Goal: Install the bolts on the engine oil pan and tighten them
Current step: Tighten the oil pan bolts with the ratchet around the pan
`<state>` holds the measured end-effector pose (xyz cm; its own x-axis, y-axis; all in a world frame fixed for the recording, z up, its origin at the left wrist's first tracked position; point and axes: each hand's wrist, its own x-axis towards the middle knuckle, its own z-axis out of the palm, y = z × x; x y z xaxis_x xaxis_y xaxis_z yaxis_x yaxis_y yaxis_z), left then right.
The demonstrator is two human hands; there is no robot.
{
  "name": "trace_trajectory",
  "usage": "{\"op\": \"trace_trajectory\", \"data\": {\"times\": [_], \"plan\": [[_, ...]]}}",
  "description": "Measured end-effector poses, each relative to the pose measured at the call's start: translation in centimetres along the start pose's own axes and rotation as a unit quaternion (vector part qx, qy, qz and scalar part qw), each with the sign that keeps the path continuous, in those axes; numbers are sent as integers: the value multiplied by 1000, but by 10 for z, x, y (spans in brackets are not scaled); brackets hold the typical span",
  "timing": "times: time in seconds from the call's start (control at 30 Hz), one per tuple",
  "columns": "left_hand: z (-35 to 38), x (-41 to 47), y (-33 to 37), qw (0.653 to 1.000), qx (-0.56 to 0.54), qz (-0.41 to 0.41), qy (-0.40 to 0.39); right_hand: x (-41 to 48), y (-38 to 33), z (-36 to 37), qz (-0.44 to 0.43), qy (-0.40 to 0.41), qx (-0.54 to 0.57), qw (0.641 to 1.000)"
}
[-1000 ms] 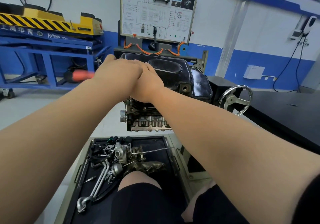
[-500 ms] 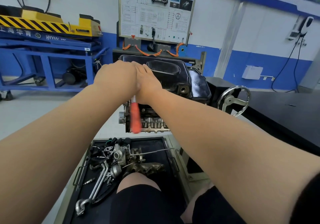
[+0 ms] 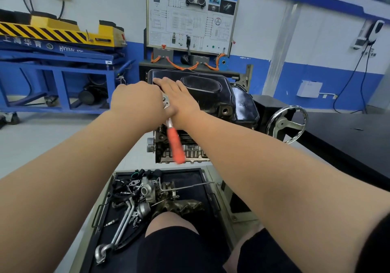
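Observation:
The black oil pan sits on top of the upturned engine on its stand. A ratchet wrench stands at the pan's near left edge, its metal head showing between my hands. Its orange handle hangs toward me, blurred, with no hand on it. My left hand is curled against the left side of the ratchet head; its fingers are hidden. My right hand lies flat on the pan with fingers straight, thumb beside the ratchet. The bolt under the socket is hidden.
A black parts tray with pipes, a turbocharger and small fittings lies below the engine, by my knees. A chrome handwheel sticks out at the stand's right. A blue lift table stands left, a training board behind.
The orange handle swung from pointing left, round toward me, and now points slightly right. My right hand uncurled from my left and spread flat on the pan.

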<state>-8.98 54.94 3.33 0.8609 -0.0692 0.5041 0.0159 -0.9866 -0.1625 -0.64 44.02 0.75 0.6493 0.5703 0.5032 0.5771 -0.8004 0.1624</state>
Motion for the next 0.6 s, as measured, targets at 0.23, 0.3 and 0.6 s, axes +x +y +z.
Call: {"op": "trace_trajectory", "data": {"times": [0.23, 0.3, 0.6], "plan": [[-14, 5, -1, 995, 64, 77, -25, 3, -3, 9, 26, -6, -40, 999], [-14, 6, -6, 988, 90, 124, 15, 6, -2, 11, 29, -12, -67, 997], [-7, -1, 6, 998, 21, 59, -11, 6, 1, 10, 5, -47, -99, 994]]}}
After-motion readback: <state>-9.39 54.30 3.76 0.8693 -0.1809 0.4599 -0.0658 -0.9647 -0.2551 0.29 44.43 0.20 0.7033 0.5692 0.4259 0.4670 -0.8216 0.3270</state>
